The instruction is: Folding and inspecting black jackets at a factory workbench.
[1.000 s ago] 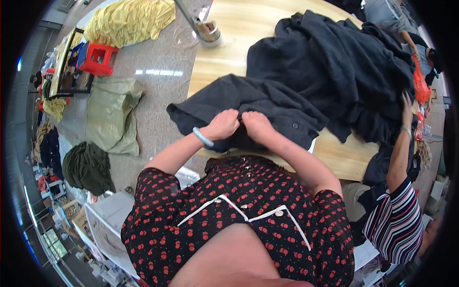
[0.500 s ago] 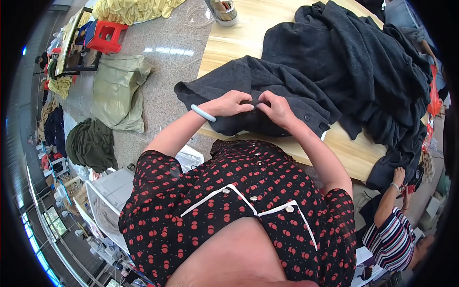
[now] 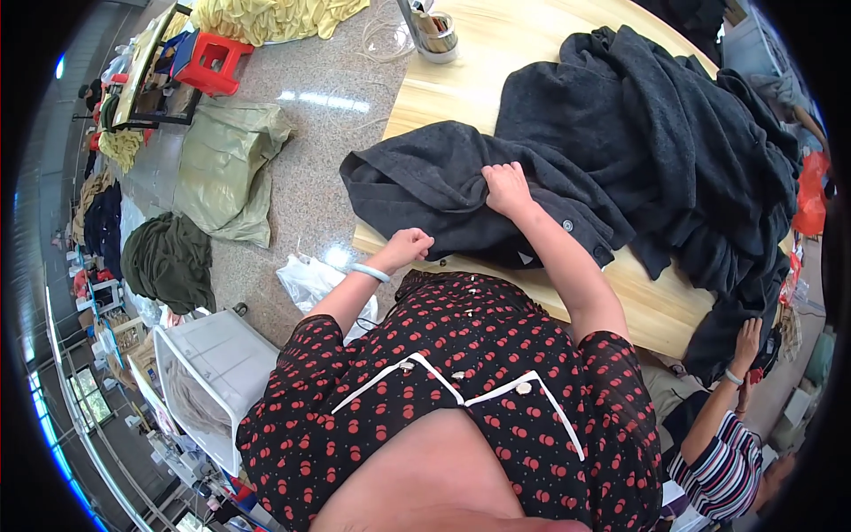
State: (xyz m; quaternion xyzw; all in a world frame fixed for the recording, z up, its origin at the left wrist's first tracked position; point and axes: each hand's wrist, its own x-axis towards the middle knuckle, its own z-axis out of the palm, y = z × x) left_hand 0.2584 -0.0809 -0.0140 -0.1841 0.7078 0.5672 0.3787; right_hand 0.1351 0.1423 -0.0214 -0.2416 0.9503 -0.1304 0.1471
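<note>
A dark grey buttoned garment (image 3: 417, 168) lies rumpled along the near left edge of the wooden table. My right hand (image 3: 508, 188) is closed on a fold of it, near the middle. Buttons show on its front, to the right of my right wrist. My left hand (image 3: 409, 246), with a pale bangle on its wrist, hovers off the garment's near edge. Its fingers are curled together; whatever they pinch, if anything, is too small to make out. A large heap of the same dark cloth (image 3: 656, 142) covers the right part of the table.
A container of tools (image 3: 436, 37) stands at the table's (image 3: 479, 66) far left. A co-worker's hand (image 3: 747, 341) touches the cloth's right end. On the left floor are a red stool (image 3: 213, 64), a greenish bag (image 3: 226, 168), an olive cloth pile (image 3: 167, 262) and a white bin (image 3: 222, 368).
My hands have moved apart. The left came off the garment toward me; the right shifted away from me and now grips a fold. The garment's left end has been bunched differently.
</note>
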